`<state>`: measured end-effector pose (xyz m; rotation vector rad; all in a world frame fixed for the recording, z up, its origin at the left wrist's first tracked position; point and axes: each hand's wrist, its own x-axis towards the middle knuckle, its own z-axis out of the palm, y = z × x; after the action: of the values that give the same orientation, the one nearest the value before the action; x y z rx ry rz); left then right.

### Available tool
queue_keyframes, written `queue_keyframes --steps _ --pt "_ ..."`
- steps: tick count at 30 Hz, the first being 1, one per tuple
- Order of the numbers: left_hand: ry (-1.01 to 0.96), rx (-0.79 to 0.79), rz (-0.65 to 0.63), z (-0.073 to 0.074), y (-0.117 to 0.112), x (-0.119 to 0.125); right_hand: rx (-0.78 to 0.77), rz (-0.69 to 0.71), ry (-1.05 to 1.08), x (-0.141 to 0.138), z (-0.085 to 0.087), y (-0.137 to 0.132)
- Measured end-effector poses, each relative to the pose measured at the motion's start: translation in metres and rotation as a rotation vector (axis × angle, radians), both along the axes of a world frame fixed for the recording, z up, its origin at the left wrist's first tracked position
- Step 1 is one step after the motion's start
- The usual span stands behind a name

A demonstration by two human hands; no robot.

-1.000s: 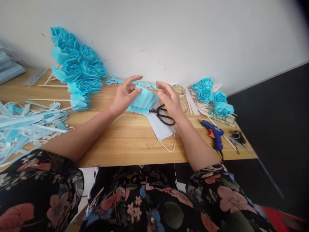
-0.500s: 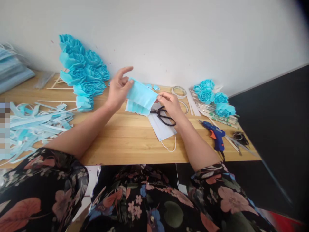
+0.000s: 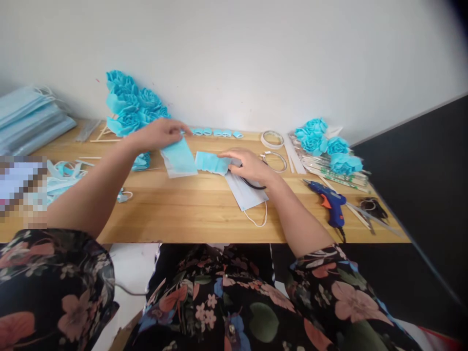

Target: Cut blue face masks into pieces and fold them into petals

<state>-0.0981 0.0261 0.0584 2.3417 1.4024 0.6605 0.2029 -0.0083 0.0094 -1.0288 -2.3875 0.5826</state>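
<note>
At the wooden worktop (image 3: 190, 217), your left hand (image 3: 164, 132) grips a blue sheet (image 3: 179, 158) near its upper edge, the rest of it hanging below your fingers, a hold that seems meant to leave most of its face flat and uncreased. Your right hand (image 3: 246, 163), fingers curved and pointing left, reaches over the end of the ruffled blue material (image 3: 211, 163), which lies just beside the sheet's right side; whether the fingertips pinch it or merely rest on it, you could not tell from this angle. Under that same hand, black-handled scissors (image 3: 254, 184) lie across a pale mask (image 3: 246, 192), probably parked there to stay within easy reach. Small blue rolls (image 3: 217, 132) line up along the wall, spaced so each can likely be picked up singly. Blue roses (image 3: 124, 105) are heaped behind your left forearm, and more blue roses (image 3: 314, 139) rest at your right on a bundle of wrapped sticks (image 3: 331, 173), apparently keeping the middle free for handwork. The blue glue gun (image 3: 329, 200) lies beyond your right forearm, its nozzle aimed away from you.
</note>
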Motion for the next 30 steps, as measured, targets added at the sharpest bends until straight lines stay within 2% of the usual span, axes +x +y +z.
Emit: queue_keyframes --steps 2,3,7,9,12,18,23,26,30 --pt "0.325 0.142 0.054 -0.013 -0.002 0.005 0.025 0.009 -0.042 0.000 -0.004 0.003" --pt "0.412 0.199 0.032 -0.018 -0.005 0.011 0.040 -0.012 -0.048 0.000 -0.006 0.005" --pt "0.388 0.179 -0.128 -0.032 -0.011 0.042 0.084 -0.163 -0.077 -0.002 -0.016 0.009" --pt "0.403 0.195 -0.151 -0.039 -0.006 0.056 0.085 -0.210 -0.114 -0.004 -0.020 0.010" --pt "0.404 0.150 -0.203 -0.051 0.008 0.070 0.080 -0.209 -0.159 -0.005 -0.026 0.012" --pt "0.366 -0.047 -0.157 -0.064 0.029 0.077 0.073 -0.227 -0.128 -0.004 -0.035 0.016" --pt "0.184 -0.062 -0.173 -0.067 0.026 0.073 -0.058 -0.283 0.075 -0.002 -0.032 0.014" --pt "-0.089 -0.112 -0.206 -0.067 0.019 0.073 -0.148 -0.313 0.242 0.000 -0.025 0.011" --pt "-0.404 -0.151 -0.274 -0.062 0.009 0.078 -0.293 -0.270 0.402 -0.001 -0.016 0.006"
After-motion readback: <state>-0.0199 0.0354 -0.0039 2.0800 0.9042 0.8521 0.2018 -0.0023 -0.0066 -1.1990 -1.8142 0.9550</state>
